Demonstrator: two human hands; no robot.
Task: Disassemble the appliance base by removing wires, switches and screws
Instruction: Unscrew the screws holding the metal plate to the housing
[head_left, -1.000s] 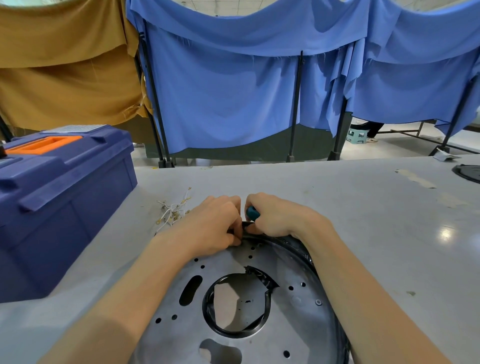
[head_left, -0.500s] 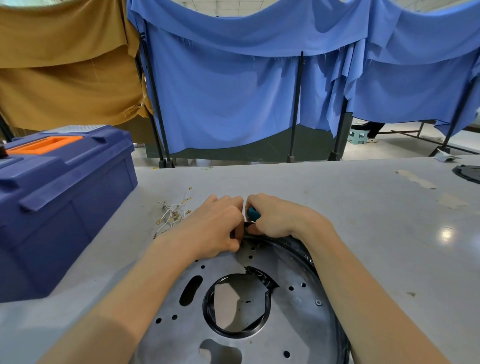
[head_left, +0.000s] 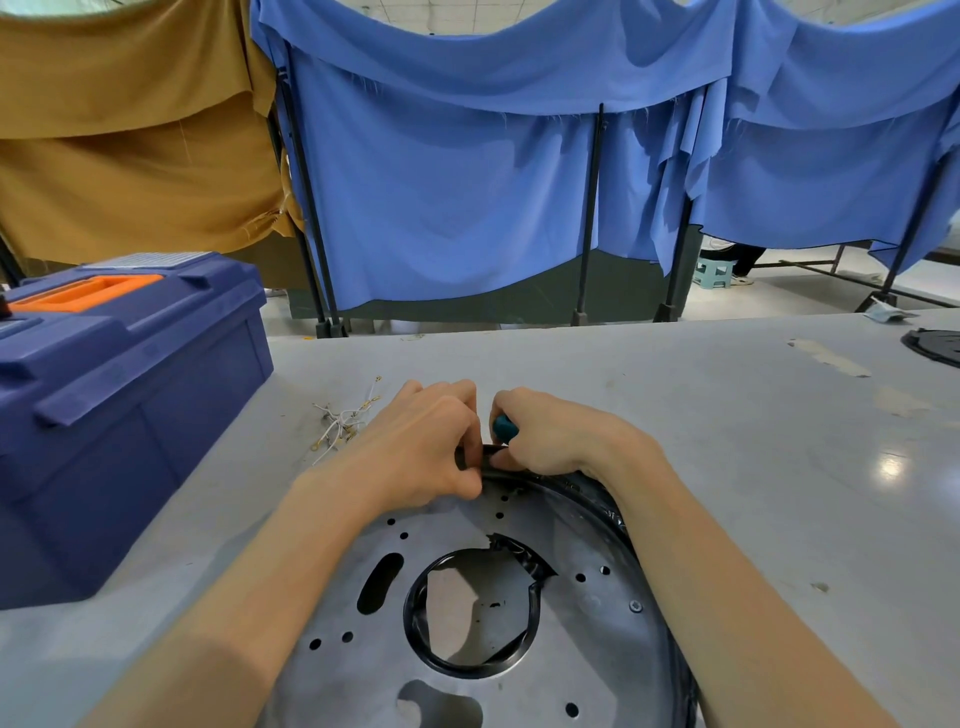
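Appliance base (head_left: 571, 675), a round grey metal plate with a large central hole and many small holes, lies flat on the table (head_left: 701, 405) nearest me, under and between my two forearms. One screw (head_left: 635, 606) shows in the plate, on the near side of my right fingers. At the plate's far edge both hands meet. My left hand (head_left: 415, 447) has its fingers curled, pinching the black rim (head_left: 613, 512) that runs round the plate, apparently to steady it or lift that edge. My right hand (head_left: 556, 431) is clenched round a teal tool handle (head_left: 504, 427), with the tip hidden between the hands; I judge it is working at a fastener or prying the rim there. Just beyond my left fingers lies a loose bundle of white wires (head_left: 343, 421), likely set aside out of the way. Further left stands a closed blue toolbox (head_left: 130, 389). Behind the table hang blue curtains (head_left: 467, 208) and a brown cloth (head_left: 130, 130).
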